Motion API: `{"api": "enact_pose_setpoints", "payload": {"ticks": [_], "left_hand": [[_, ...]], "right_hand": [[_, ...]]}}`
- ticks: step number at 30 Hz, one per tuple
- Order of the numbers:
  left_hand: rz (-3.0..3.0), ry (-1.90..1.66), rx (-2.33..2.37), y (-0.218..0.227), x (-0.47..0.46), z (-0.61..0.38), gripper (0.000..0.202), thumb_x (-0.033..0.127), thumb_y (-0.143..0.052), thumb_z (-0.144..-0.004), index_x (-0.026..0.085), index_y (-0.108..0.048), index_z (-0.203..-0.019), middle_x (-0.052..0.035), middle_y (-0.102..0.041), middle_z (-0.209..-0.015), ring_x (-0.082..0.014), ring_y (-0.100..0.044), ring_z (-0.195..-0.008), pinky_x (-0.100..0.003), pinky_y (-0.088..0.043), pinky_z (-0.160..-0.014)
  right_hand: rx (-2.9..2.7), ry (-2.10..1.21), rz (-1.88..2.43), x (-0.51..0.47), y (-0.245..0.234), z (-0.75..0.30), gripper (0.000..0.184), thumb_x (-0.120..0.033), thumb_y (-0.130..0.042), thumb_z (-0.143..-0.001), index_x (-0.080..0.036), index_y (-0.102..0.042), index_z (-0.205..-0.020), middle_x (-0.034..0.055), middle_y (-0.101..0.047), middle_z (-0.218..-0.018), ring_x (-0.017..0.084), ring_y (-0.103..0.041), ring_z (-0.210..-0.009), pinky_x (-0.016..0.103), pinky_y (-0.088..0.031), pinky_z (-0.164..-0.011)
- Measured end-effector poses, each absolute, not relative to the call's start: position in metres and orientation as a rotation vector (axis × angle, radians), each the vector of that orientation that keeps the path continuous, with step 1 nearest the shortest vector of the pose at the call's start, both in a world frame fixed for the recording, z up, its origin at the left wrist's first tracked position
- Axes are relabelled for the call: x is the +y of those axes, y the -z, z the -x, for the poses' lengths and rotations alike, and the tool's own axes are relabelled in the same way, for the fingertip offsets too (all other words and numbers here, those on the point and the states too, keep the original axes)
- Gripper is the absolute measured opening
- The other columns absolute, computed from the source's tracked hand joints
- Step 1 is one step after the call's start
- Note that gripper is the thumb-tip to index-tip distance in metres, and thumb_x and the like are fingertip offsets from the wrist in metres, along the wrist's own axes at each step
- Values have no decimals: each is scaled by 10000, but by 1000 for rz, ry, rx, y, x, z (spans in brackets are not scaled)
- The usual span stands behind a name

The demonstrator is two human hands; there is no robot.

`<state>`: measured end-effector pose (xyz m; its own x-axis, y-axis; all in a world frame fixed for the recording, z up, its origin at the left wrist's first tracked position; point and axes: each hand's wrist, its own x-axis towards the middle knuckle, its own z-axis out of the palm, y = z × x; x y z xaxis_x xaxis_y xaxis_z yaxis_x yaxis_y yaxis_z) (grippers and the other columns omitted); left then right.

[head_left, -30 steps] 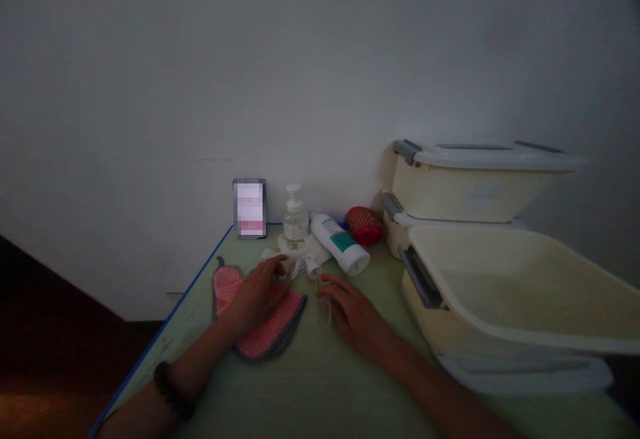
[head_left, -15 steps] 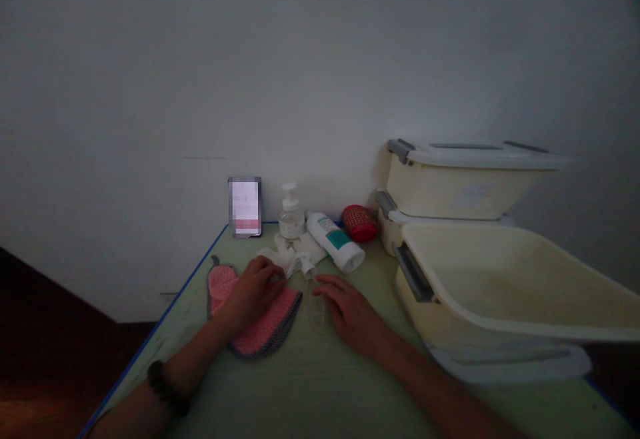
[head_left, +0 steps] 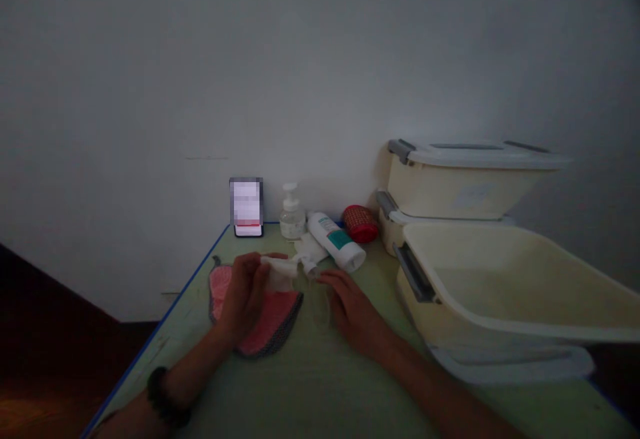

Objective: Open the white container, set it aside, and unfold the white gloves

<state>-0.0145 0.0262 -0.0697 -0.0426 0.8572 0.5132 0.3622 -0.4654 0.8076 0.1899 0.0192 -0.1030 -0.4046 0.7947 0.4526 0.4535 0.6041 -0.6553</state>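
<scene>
A person's 2 bare hands are at work, apart from each other, over a pale green table. Picture a clock centred on the clear bottle in the middle of the table. At 9 o'clock, the left hand pinches a white tissue. At 4 o'clock, the right hand has its fingertips by the bottle's white top; whether they grip it cannot be told.

A pink cloth lies at 8 o'clock, partly under the left forearm. A pump bottle and a phone stand at 11. A white-and-green bottle lies at 1, and an open bin sits at 3.

The work seems partway: the tissue is in hand and the clear bottle reached. The cloth and bin appear unused; what is left cannot be told.
</scene>
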Motion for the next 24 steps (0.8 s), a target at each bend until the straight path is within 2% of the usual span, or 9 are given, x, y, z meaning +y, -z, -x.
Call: {"api": "enact_pose_setpoints", "payload": {"ticks": [2, 5, 7, 11, 17, 20, 24], "left_hand": [[-1727, -1483, 1227, 70, 22, 10, 180, 387, -398, -867, 218, -335, -873, -72, -665, -827, -147, -592, -621, -256, -482, -515], [-1719, -1456, 1195, 72, 17, 6, 165, 376, -406, -870, 217, -362, -878, -45, -651, -761, -133, -575, -572, -230, -467, -469], [-1793, -1449, 1147, 75, 16, 6, 117, 324, -410, -877, 212, -390, -907, -47, -643, -787, -142, -595, -634, -247, -489, -527], [-2140, -1426, 1028, 80, 18, 11, 81, 178, -456, -857, 207, -472, -931, -61, -584, -934, -164, -572, -865, -304, -477, -753], [-2371, -1273, 1007, 79, 20, 14, 128, 104, -467, -843, 204, -512, -908, -34, -511, -892, -133, -524, -800, -251, -459, -697], [-2368, -1134, 1023, 79, 19, 13, 147, 127, -455, -855, 211, -508, -963, -44, -518, -942, -142, -531, -854, -260, -465, -738], [-2373, -1001, 1089, 82, 19, 15, 240, 174, -472, -851, 234, -470, -1083, -50, -535, -1019, -157, -537, -919, -281, -465, -800]], "right_hand": [[-2052, -553, 990, 17, 101, -191, 357, -69, -379, -829, -175, -476, -1156, 107, -474, -1193, 173, -443, -1126, 372, -369, -989], [-2077, -548, 962, 13, 96, -190, 320, -199, -474, -838, -175, -481, -1156, 110, -472, -1188, 193, -435, -1127, 378, -371, -984], [-2107, -546, 942, 10, 94, -189, 351, -263, -516, -827, -172, -482, -1164, 111, -475, -1188, 202, -433, -1125, 378, -374, -982], [-2128, -512, 947, 9, 96, -186, 381, -323, -513, -837, -140, -476, -1170, 130, -487, -1179, 211, -440, -1110, 383, -389, -966], [-2106, -515, 968, 11, 98, -185, 320, -316, -485, -856, -141, -502, -1124, 134, -497, -1158, 215, -452, -1094, 395, -396, -953], [-2086, -544, 964, 13, 96, -185, 211, -248, -422, -887, -143, -551, -1017, 122, -522, -1099, 194, -477, -1051, 366, -408, -933], [-2053, -546, 955, 15, 96, -184, 187, -203, -397, -890, -142, -571, -918, 115, -553, -1017, 185, -502, -976, 354, -426, -890]]}}
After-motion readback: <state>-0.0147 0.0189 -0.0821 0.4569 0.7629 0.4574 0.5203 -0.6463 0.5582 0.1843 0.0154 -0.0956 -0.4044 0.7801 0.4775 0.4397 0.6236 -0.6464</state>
